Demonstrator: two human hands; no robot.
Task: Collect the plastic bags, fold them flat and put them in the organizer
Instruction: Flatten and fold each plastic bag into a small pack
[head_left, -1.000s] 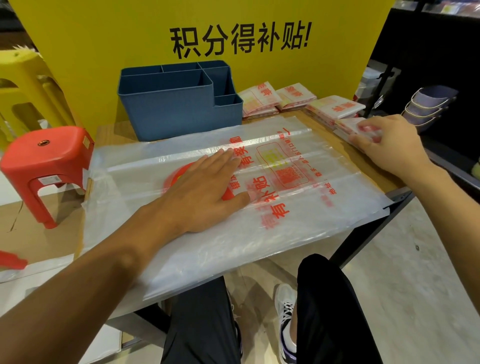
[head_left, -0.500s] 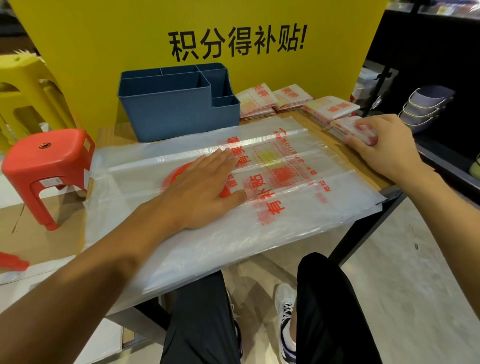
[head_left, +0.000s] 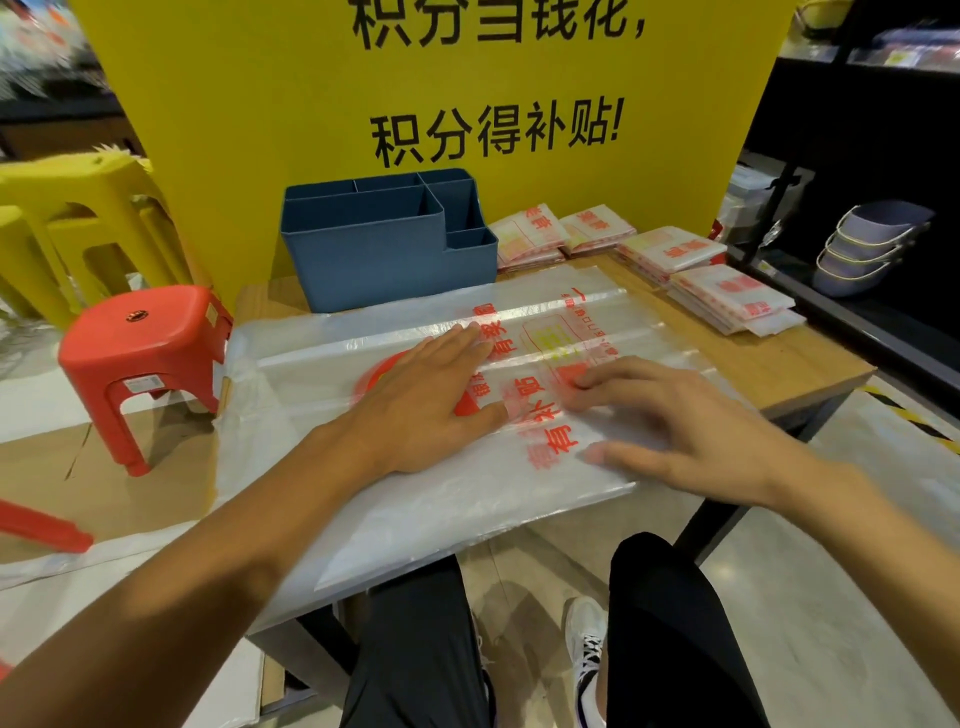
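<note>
Head camera, looking down over a small wooden worktop: a large clear plastic bag with red printing lies spread flat across it, its near edge hanging past the worktop's front over the person's knees and its left edge drooping off the side. The left hand rests palm down on the middle of the bag, fingers straight and close together, thumb out to the side. The right hand lies just beside it on the same sheet, fingers spread and relaxed, fingertips touching the red print; the bag is under both palms and neither hand pinches it.

Red characters run across the bag, upside down to the viewer, too broken by folds to read in full. Behind, a yellow board carries black writing, the lower line reading 积分得补贴!. Folded bags, in small flat stacks with the same red print, sit along the back right of the worktop. A blue organizer with several open compartments stands at the back, just beyond the bag's far edge.

Bare wood shows to the right of the bag, between it and the folded stacks, up to the worktop's right corner. A red stool stands on the floor to the left, yellow stools behind it, and stacked lilac baskets sit on a dark shelf at far right.
</note>
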